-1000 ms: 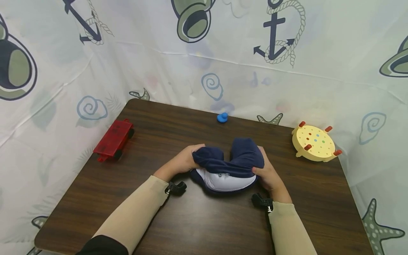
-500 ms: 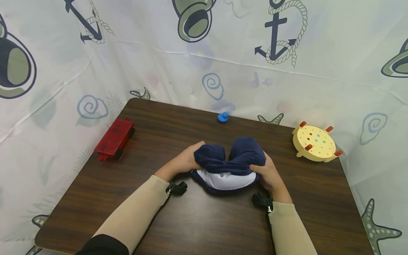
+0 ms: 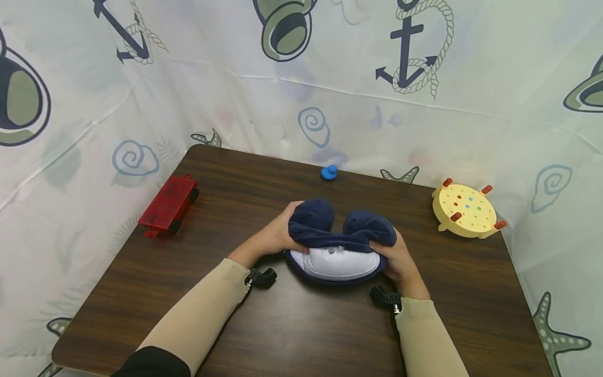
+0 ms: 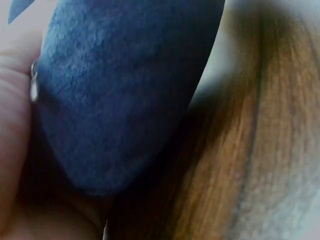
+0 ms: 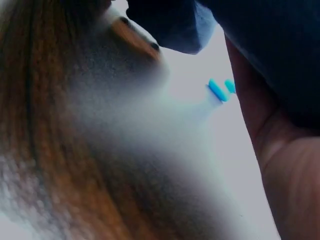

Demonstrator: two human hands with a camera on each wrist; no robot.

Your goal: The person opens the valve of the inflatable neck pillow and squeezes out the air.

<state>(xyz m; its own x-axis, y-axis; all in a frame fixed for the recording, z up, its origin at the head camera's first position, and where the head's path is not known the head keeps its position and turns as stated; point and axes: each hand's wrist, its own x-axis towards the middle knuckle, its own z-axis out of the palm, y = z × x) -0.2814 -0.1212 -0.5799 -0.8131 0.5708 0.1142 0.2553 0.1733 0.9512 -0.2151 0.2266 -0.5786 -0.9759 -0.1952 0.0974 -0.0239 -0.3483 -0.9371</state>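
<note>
A navy, U-shaped neck pillow [image 3: 313, 215] is between my two hands near the middle of the table, its two rounded ends pointing away from me. Its near side shows a white panel [image 3: 339, 264] edged in navy. My left hand [image 3: 281, 230] grips the left end, thumb on the near face. On the right, my right hand [image 3: 400, 259] grips the other end with its thumb in front. The far fingers of both hands are hidden behind the fabric. Close up in the left wrist view, a small metal zipper pull [image 4: 34, 87] shows beside the thumb.
A red toy wagon [image 3: 169, 205] with black wheels is at the table's left edge. By the back edge sits a small blue knobbed piece [image 3: 328, 173]. A round yellow dotted toy [image 3: 464, 210] with red pegs stands at the back right. Patterned cloth [image 3: 235, 104] hangs behind.
The pillow's left end has risen and its right end has sunk. More of the white panel shows, and my left thumb has come into view on the near face.
</note>
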